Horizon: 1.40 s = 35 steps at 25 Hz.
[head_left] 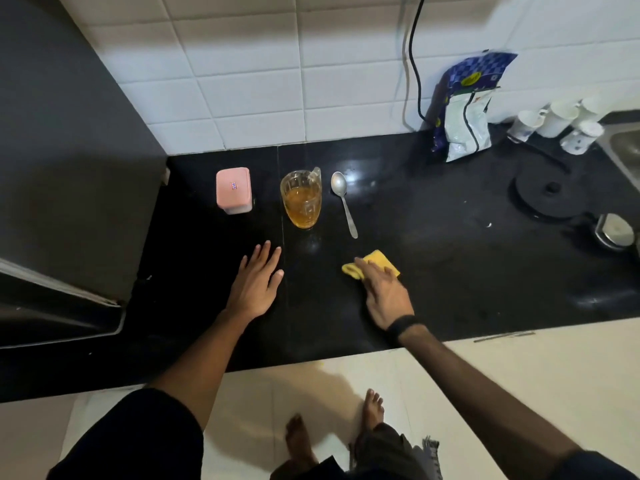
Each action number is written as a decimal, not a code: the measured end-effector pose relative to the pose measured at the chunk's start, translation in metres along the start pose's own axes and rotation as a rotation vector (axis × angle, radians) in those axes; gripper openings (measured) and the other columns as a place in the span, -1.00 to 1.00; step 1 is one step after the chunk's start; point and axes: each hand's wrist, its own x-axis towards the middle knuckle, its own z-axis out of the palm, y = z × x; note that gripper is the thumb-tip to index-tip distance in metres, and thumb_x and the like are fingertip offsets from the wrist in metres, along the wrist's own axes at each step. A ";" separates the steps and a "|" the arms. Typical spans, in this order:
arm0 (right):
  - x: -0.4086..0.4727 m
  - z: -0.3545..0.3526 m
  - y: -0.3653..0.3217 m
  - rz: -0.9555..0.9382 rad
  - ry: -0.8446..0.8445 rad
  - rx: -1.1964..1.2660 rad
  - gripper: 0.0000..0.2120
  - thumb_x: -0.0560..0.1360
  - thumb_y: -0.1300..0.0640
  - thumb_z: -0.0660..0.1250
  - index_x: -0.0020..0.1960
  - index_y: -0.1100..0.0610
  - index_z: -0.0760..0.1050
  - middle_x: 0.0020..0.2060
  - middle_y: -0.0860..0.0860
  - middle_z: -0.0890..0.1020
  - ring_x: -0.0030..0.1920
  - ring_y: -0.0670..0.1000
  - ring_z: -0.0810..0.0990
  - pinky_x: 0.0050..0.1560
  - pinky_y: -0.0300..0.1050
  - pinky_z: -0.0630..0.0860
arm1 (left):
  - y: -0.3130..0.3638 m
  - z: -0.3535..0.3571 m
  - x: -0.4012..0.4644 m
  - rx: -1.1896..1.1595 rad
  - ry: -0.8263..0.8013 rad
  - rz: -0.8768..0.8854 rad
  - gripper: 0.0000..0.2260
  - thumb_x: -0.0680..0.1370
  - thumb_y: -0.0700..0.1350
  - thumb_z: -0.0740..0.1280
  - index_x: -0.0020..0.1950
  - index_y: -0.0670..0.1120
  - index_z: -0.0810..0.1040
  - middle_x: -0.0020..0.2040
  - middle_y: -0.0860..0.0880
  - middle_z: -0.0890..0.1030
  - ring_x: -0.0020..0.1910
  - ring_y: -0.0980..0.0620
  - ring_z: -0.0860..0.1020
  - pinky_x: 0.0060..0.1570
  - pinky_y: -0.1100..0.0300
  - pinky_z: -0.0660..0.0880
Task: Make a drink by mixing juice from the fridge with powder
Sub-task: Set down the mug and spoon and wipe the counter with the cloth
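Both hands lie on the dark surface (450, 271), left hand (254, 284) flat and empty, right hand (384, 296) pressing a yellow cloth (379, 263); juice fills the glass jug (301, 199) between pink powder container (233, 190) and spoon (343, 200), so mixing appears finished or pending.

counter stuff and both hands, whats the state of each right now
pink container: lid on, upright
glass jug: upright, partly filled with amber liquid
spoon: lying flat, bowl up
yellow cloth: crumpled under right hand
left hand: flat on counter, fingers straight
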 end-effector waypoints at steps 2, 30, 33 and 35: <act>-0.024 0.014 -0.025 -0.022 -0.048 -0.018 -0.39 0.53 0.34 0.18 0.53 -0.01 0.23 0.44 0.14 0.40 0.48 0.20 0.28 0.45 0.06 0.20 | -0.008 0.004 -0.009 0.037 0.022 0.015 -0.51 0.70 0.07 0.02 0.62 -0.02 0.08 0.63 -0.09 0.04 0.61 -0.08 0.00 0.55 -0.08 -0.04; 0.046 0.070 -0.064 -0.148 -0.102 -0.367 -0.43 0.64 -0.01 0.08 0.59 -0.03 -0.03 0.59 0.01 -0.01 0.58 0.10 -0.05 0.50 0.21 0.07 | -0.070 0.009 -0.027 0.007 0.230 -0.178 -0.53 0.71 -0.02 0.04 0.61 -0.10 0.13 0.62 -0.14 0.11 0.60 -0.11 0.05 0.55 -0.06 -0.04; 0.042 0.076 -0.076 -0.037 -0.060 -0.358 -0.40 0.63 -0.03 0.05 0.60 -0.01 -0.09 0.59 0.06 -0.07 0.57 0.15 -0.12 0.52 0.22 -0.01 | -0.078 0.009 -0.030 -0.019 0.244 -0.157 -0.53 0.71 -0.03 0.06 0.60 -0.11 0.13 0.61 -0.14 0.10 0.60 -0.11 0.05 0.56 -0.05 -0.03; 0.027 0.097 -0.113 -0.167 -0.120 -0.330 -0.35 0.60 -0.02 0.13 0.60 0.00 -0.08 0.59 0.09 -0.07 0.57 0.17 -0.14 0.53 0.24 -0.09 | -0.089 0.012 -0.031 -0.040 0.277 -0.178 -0.54 0.70 -0.06 0.08 0.60 -0.14 0.15 0.61 -0.16 0.13 0.60 -0.12 0.07 0.56 -0.05 -0.01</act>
